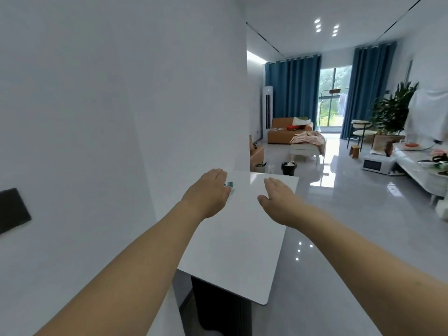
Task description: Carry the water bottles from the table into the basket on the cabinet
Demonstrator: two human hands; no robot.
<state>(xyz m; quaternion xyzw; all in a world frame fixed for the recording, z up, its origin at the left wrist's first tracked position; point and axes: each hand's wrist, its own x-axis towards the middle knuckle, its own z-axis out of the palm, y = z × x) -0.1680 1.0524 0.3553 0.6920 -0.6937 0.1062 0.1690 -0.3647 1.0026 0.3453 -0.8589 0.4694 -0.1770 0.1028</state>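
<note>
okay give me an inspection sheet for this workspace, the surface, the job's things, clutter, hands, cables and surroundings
Surface: white table top, glossy, set against the white wall.
Job's things: one water bottle, green label just showing past the left hand; no basket or cabinet identifiable.
Clutter: nothing seen on the table besides the bottle.
Hands: left hand reaches over the bottle, grip hidden; right hand flat, fingers straight, holding nothing.
Cables: nothing seen.
Surroundings: black bin on the floor beyond the table, orange sofa, blue curtains, potted plant, microwave on the floor.
</note>
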